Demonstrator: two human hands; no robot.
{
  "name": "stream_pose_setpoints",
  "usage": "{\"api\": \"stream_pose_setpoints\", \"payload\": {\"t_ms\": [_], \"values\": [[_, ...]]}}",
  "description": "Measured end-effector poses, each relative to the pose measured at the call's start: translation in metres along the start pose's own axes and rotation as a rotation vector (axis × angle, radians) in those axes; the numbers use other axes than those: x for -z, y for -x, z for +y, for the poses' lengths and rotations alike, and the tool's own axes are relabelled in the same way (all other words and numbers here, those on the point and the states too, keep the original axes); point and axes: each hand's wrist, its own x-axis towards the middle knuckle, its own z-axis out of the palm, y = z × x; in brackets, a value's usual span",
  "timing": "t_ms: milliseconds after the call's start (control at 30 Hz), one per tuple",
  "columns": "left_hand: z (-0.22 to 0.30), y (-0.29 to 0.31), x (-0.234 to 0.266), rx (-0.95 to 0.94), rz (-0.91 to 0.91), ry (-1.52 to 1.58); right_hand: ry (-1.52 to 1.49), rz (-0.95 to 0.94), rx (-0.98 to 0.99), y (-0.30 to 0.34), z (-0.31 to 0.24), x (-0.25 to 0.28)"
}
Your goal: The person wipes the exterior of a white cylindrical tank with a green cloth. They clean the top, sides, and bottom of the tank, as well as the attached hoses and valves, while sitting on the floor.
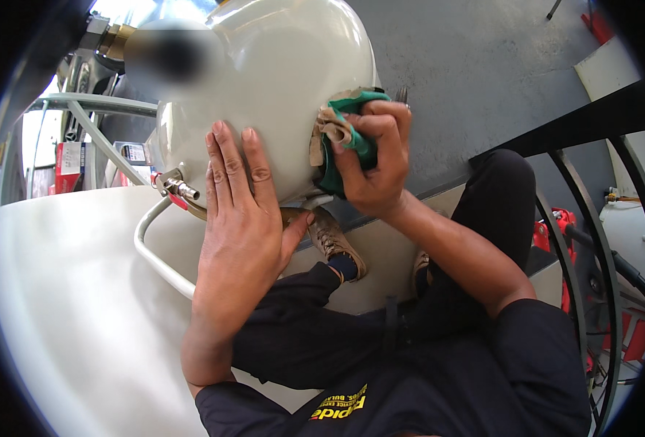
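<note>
A large glossy cream tank (286,65) with a rounded end stands in front of me. My left hand (242,197) lies flat against its near side, fingers stretched out and holding nothing. At the tank's right side my right hand (381,153) grips a bunched green and tan cloth (344,138), pressed to the tank's surface. A metal valve fitting with a red handle (177,188) sticks out low on the tank, left of my left hand. Higher up, at the upper left, a brass fitting (118,42) joins the tank; the part beside it is blurred.
Pale tubing (155,247) curves below the valve. Metal frame bars (104,138) and red-and-white boxes (71,166) are at the left. A black curved railing (592,218) rises on the right, with red equipment (556,229) behind it. Grey floor (454,73) spreads beyond the tank.
</note>
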Motion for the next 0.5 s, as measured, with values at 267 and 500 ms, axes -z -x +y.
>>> {"api": "stream_pose_setpoints", "payload": {"t_ms": [267,500], "values": [[-0.002,-0.001,0.001,-0.002,0.009,-0.022,-0.221,0.086,-0.49,-0.049,0.058,0.001],[0.0,-0.001,-0.001,-0.011,-0.002,-0.011,-0.014,-0.023,0.121,-0.002,0.007,0.004]]}}
